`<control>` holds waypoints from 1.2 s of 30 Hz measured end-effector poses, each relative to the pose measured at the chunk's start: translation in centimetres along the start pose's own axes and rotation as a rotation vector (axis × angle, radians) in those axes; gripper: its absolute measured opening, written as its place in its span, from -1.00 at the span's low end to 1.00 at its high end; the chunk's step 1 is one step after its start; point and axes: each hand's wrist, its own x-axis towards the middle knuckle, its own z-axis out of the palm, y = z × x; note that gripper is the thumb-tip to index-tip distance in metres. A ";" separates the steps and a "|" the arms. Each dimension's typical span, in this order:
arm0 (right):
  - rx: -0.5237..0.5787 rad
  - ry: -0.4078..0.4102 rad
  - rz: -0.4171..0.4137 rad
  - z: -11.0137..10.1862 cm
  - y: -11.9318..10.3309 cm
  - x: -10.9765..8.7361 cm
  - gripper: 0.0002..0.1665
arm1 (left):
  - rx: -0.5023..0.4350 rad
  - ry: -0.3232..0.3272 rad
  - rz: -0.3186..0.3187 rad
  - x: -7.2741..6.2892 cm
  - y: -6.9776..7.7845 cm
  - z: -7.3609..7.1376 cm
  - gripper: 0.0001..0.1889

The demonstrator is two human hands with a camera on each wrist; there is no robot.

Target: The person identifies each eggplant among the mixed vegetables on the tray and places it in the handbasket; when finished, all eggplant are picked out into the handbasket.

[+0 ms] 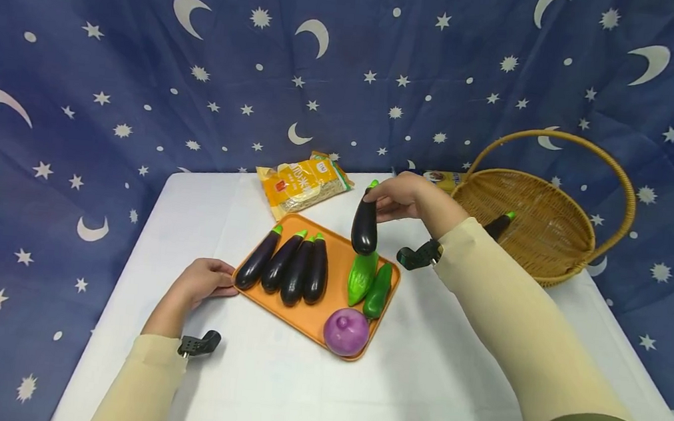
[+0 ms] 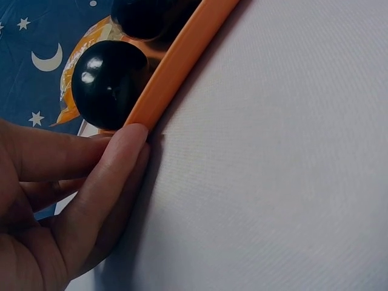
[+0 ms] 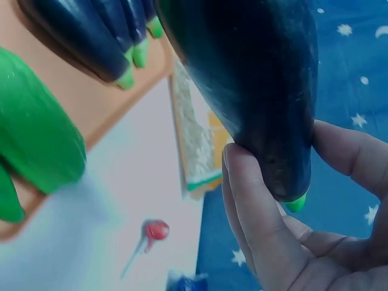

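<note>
My right hand (image 1: 401, 196) pinches an eggplant (image 1: 365, 226) near its green stem end, thumb on one side and fingers on the other. Its thick end hangs over the far right part of an orange tray (image 1: 336, 270). At the tray's left corner, my left hand (image 1: 204, 282) grips the rim between thumb and fingers. Several eggplants (image 1: 259, 257) lie side by side on the tray's left half. To the right are a ridged green vegetable (image 1: 361, 281), a smoother dark green one (image 1: 378, 294) and a purple onion (image 1: 346, 332) at the near corner.
A wicker basket (image 1: 529, 214) with a tall handle stands at the back right, an eggplant (image 1: 497, 226) inside. Behind the tray lies a yellow food bag (image 1: 303, 184). A red lollipop-like thing (image 3: 156, 230) lies on the white table; a starry blue cloth hangs behind.
</note>
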 end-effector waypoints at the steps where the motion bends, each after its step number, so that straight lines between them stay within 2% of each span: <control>1: 0.002 0.001 -0.005 -0.4 0.0 -0.3 -0.52 | 0.001 0.000 -0.002 0.0 0.0 0.0 -0.70; 12: 0.097 0.049 -0.007 -6.0 0.7 -2.0 -0.48 | 0.010 -0.015 0.010 -0.3 0.2 0.3 -0.66; 23: 0.185 0.115 -0.006 -11.7 2.5 -4.3 -0.65 | 0.029 -0.012 0.007 -0.4 -0.1 0.3 -0.65; 31: 0.207 0.136 0.019 -15.7 4.3 -5.3 -0.43 | 0.036 -0.008 0.003 -0.5 -0.1 0.4 -0.66; 36: 0.276 0.128 0.068 -18.1 5.6 -5.6 -0.55 | 0.018 0.002 0.002 -0.6 -0.1 0.5 -0.67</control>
